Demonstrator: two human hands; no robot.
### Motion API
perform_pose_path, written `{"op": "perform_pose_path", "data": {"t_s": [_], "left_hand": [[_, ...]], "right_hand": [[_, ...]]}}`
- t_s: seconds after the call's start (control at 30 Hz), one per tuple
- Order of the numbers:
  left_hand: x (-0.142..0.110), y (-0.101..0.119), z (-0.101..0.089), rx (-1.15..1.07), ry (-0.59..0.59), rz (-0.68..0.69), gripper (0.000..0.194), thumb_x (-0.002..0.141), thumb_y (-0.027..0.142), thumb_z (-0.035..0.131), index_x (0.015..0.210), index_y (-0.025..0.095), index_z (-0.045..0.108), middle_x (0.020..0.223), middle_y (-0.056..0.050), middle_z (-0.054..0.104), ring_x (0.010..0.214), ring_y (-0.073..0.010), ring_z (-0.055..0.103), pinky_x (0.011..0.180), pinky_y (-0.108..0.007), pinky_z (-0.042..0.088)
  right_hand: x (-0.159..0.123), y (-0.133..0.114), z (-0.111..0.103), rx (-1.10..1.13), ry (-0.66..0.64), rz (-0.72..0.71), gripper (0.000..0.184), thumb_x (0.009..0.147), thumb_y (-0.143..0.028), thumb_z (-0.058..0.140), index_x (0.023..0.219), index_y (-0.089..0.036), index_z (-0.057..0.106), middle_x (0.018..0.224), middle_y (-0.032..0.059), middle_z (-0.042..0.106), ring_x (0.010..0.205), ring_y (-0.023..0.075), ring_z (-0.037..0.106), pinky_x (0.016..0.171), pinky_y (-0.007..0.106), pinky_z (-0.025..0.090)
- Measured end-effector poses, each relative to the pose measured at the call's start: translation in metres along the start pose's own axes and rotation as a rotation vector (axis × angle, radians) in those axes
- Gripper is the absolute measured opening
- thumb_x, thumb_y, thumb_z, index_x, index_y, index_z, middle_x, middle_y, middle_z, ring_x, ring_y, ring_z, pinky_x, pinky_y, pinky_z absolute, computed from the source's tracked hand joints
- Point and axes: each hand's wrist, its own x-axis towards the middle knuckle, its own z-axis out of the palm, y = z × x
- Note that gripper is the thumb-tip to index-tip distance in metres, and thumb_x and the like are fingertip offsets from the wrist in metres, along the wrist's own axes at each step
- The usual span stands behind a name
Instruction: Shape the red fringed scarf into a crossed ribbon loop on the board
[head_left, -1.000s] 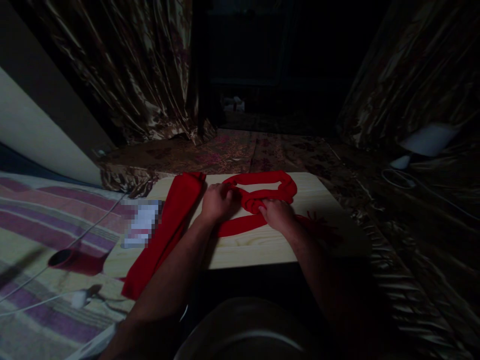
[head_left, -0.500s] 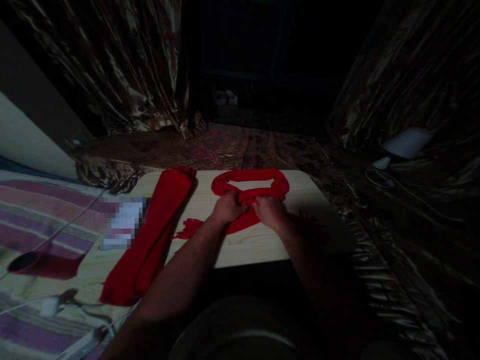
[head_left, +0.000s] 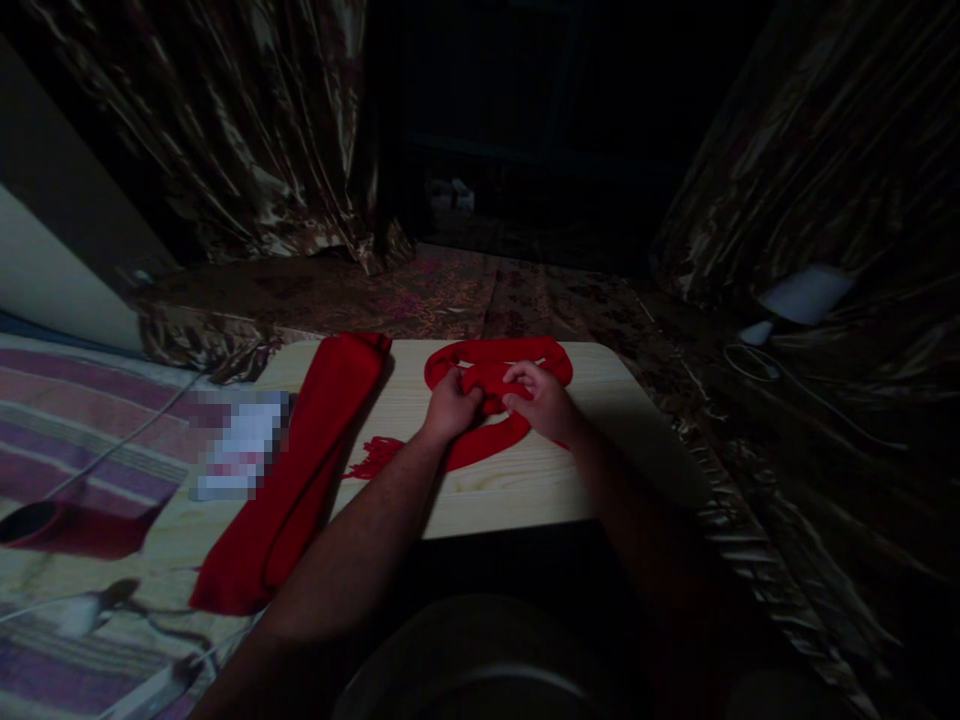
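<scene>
A red fringed scarf (head_left: 487, 447) lies curled in a loop on a light wooden table. My left hand (head_left: 453, 405) is closed on the scarf at the loop's near left side. My right hand (head_left: 547, 398) rests at the loop's near right side, fingers curled and thumb on the red fabric. Between the hands a bunched part of the scarf fills much of the loop. One fringed end (head_left: 377, 457) sticks out left, beyond my left forearm. A second red cloth (head_left: 300, 470), folded lengthwise, lies left of my left arm.
The wooden table (head_left: 510, 500) has rounded corners. A blurred pale rectangular item (head_left: 244, 450) sits at its left edge. A red cylinder (head_left: 82, 528), cables and a white power strip (head_left: 154, 690) lie on striped bedding (head_left: 67, 410). A white lamp (head_left: 806, 292) stands right, near curtains.
My right hand has moved slightly up and its fingers have loosened. The bunched scarf has shifted into the loop. The right fringe, visible before, is now out of sight.
</scene>
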Motion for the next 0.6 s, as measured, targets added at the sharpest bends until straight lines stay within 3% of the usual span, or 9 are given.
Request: {"op": "perform_pose_path", "data": {"t_s": [0.1, 0.23, 0.37, 0.47, 0.6], "left_hand": [[0.002, -0.004, 0.003, -0.129, -0.01, -0.044, 0.022, 0.071, 0.024, 0.068, 0.09, 0.019, 0.06, 0.084, -0.003, 0.07, 0.071, -0.017, 0.063, 0.07, -0.029, 0.049], [0.001, 0.002, 0.004, -0.222, -0.003, -0.089, 0.022, 0.07, 0.029, 0.068, 0.087, 0.019, 0.059, 0.077, 0.0, 0.067, 0.066, -0.015, 0.06, 0.065, -0.027, 0.048], [-0.002, 0.014, 0.003, -0.286, -0.021, -0.068, 0.024, 0.071, 0.035, 0.067, 0.087, 0.018, 0.06, 0.075, 0.0, 0.066, 0.067, -0.0148, 0.061, 0.067, -0.026, 0.048], [-0.006, 0.022, 0.002, -0.354, -0.118, -0.044, 0.029, 0.071, 0.037, 0.068, 0.092, 0.017, 0.063, 0.082, -0.001, 0.07, 0.073, -0.0154, 0.063, 0.072, -0.027, 0.05], [-0.011, 0.025, 0.002, -0.45, -0.346, -0.037, 0.034, 0.073, 0.038, 0.069, 0.1, 0.016, 0.068, 0.093, -0.004, 0.073, 0.084, -0.0191, 0.066, 0.079, -0.03, 0.051]], "right_hand": [[0.003, 0.003, -0.003, -0.018, -0.053, 0.043, 0.015, 0.082, -0.016, 0.057, 0.09, -0.018, 0.07, 0.084, 0.0023, 0.072, 0.078, 0.0158, 0.067, 0.075, 0.027, 0.054], [0.006, 0.005, -0.004, -0.343, -0.03, 0.137, 0.025, 0.083, -0.007, 0.053, 0.087, -0.016, 0.075, 0.094, 0.0071, 0.077, 0.089, 0.0182, 0.07, 0.087, 0.03, 0.053], [0.007, 0.002, 0.0, -0.568, -0.135, 0.224, 0.025, 0.084, -0.008, 0.054, 0.089, -0.017, 0.077, 0.099, 0.0076, 0.077, 0.094, 0.0196, 0.07, 0.09, 0.03, 0.052], [0.008, -0.006, 0.003, -0.593, -0.219, 0.185, 0.027, 0.085, -0.01, 0.053, 0.092, -0.019, 0.077, 0.1, 0.006, 0.077, 0.095, 0.0197, 0.07, 0.092, 0.03, 0.051], [0.008, -0.015, 0.002, -0.422, -0.284, 0.112, 0.031, 0.078, -0.008, 0.055, 0.101, -0.018, 0.075, 0.104, 0.0057, 0.075, 0.098, 0.0197, 0.067, 0.091, 0.031, 0.05]]}}
